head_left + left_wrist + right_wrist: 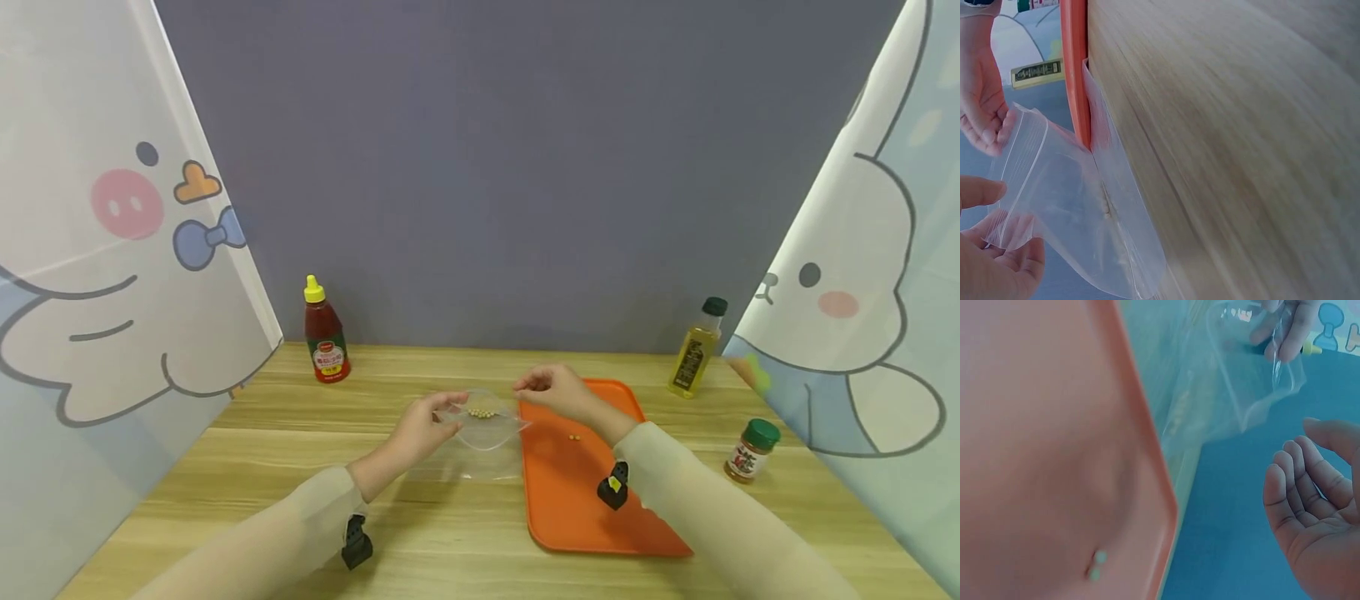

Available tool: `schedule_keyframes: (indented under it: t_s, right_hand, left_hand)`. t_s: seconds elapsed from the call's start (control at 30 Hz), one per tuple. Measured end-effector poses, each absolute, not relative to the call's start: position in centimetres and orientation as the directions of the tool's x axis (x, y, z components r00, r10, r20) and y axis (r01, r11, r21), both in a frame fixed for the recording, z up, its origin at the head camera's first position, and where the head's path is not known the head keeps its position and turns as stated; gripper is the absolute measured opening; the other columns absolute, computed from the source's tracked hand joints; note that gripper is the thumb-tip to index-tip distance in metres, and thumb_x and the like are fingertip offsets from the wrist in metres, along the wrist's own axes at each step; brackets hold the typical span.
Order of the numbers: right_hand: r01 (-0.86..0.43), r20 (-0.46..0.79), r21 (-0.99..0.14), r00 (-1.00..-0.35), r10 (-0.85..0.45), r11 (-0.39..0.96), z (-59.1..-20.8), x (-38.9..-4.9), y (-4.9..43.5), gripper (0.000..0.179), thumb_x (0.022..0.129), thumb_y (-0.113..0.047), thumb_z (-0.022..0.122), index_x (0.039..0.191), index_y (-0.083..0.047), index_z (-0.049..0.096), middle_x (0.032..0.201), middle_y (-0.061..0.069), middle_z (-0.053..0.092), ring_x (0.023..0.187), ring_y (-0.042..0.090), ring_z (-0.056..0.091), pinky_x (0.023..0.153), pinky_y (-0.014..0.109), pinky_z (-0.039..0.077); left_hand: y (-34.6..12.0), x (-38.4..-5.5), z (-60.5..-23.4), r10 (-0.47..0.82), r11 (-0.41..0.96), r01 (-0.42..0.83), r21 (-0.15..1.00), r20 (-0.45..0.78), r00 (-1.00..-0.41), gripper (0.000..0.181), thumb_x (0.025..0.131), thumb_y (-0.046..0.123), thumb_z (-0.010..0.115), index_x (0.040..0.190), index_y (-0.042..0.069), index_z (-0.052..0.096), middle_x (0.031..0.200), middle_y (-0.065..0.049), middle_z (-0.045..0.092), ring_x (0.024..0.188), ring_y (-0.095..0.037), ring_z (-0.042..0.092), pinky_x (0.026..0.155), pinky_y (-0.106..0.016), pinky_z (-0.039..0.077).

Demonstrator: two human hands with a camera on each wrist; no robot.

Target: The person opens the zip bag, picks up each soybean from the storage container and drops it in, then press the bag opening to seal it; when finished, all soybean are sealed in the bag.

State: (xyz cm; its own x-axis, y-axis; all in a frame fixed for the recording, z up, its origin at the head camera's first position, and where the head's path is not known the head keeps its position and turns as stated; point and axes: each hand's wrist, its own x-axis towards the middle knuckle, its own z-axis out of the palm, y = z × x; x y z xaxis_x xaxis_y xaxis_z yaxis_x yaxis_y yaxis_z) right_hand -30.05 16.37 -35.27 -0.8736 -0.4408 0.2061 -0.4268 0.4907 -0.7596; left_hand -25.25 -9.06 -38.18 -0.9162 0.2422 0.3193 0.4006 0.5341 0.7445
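My left hand [418, 427] pinches the left side of the mouth of a clear zip bag [486, 433], thumb on one side and fingers on the other. The bag's mouth gapes, and several small pale-yellow balls [481, 413], like soybeans, lie low inside it. Just past the bag's right corner is my right hand [557, 390], above the orange tray [581, 508]. Its fingers [1277, 487] are loosely bent and hold nothing in the right wrist view. Two more of the balls [1097, 565] lie on the tray.
A red sauce bottle [326, 342] with a yellow cap stands at the back left. At the back right is an oil bottle [696, 354], with a green-lidded spice jar [750, 452] nearer on the right. A grey panel [480, 183] closes off the table's back.
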Motion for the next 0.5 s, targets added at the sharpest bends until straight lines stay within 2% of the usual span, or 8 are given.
schedule_keyframes:
  t_s: [0.17, 0.3, 0.4, 0.5]
  right_hand:
    - [-0.34, 0.134, -0.791, -0.908, -0.398, 0.509, -36.0, -29.8, 18.2, 0.016, 0.09, -0.017, 0.069, 0.101, -0.005, 0.072, 0.094, 0.007, 0.07, 0.088, 0.028, 0.065, 0.079, 0.047, 0.055]
    - [-0.281, 0.08, -0.809, -0.923, -0.377, 0.517, -36.6, -29.6, 19.6, 0.018, 0.091, -0.016, 0.068, 0.103, -0.003, 0.07, 0.099, 0.014, 0.07, 0.098, 0.039, 0.063, 0.085, 0.051, 0.054]
    - [-0.27, 0.064, -0.809, -0.923, -0.378, 0.522, -37.1, -29.6, 20.6, 0.023, 0.091, -0.015, 0.067, 0.106, 0.002, 0.068, 0.1, 0.017, 0.069, 0.096, 0.037, 0.063, 0.084, 0.048, 0.055]
    - [-0.279, 0.067, -0.798, -0.922, -0.38, 0.535, -37.6, -29.6, 21.3, 0.024, 0.09, -0.013, 0.068, 0.108, 0.004, 0.067, 0.097, 0.015, 0.069, 0.09, 0.029, 0.064, 0.08, 0.043, 0.055]
  left_hand:
    - [-9.2, -25.2, -38.2, 0.243, 0.539, 0.4, 0.741, 0.318, -0.916, 0.04, 0.084, -0.002, 0.07, 0.123, 0.004, 0.064, 0.121, -0.008, 0.067, 0.104, -0.024, 0.063, 0.08, -0.027, 0.05]
    - [-9.2, -25.2, -38.2, 0.245, 0.543, 0.406, 0.735, 0.324, -0.914, 0.04, 0.084, -0.001, 0.07, 0.123, 0.005, 0.064, 0.12, -0.008, 0.067, 0.104, -0.024, 0.063, 0.079, -0.027, 0.05]
    - [-9.2, -25.1, -38.3, 0.243, 0.547, 0.407, 0.732, 0.326, -0.913, 0.04, 0.084, -0.001, 0.071, 0.122, 0.004, 0.065, 0.12, -0.008, 0.068, 0.103, -0.024, 0.063, 0.079, -0.027, 0.05]
    - [-9.2, -25.1, -38.3, 0.238, 0.551, 0.404, 0.73, 0.327, -0.915, 0.04, 0.083, -0.001, 0.071, 0.122, 0.005, 0.065, 0.119, -0.007, 0.068, 0.103, -0.024, 0.063, 0.079, -0.026, 0.05]
